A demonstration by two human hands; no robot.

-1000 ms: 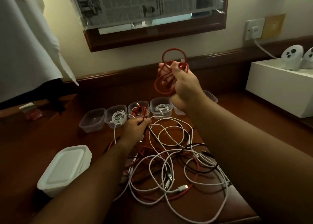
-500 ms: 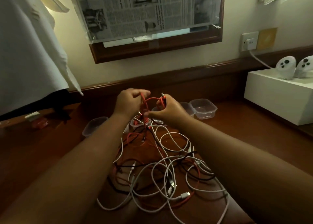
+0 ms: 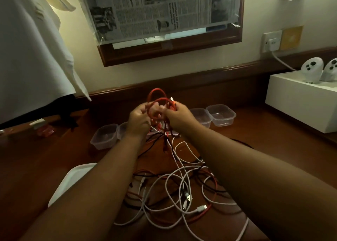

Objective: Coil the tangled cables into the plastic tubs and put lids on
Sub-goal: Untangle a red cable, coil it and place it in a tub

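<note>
Right now your left hand and right hand both pinch the red cable, its loops upright at twelve o'clock above the cable tangle. Open tubs line the far edge; bare wood lies at three o'clock.

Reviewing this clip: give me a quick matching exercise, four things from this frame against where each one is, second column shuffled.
Things:
1. red cable
2. white cable tangle
3. clear tubs
4. white lid

Places:
A. under the left forearm
B. loose on the wood, between the arms
C. looped in both hands
D. empty, right of the hands

Pairs: 1-C, 2-B, 3-D, 4-A
</note>
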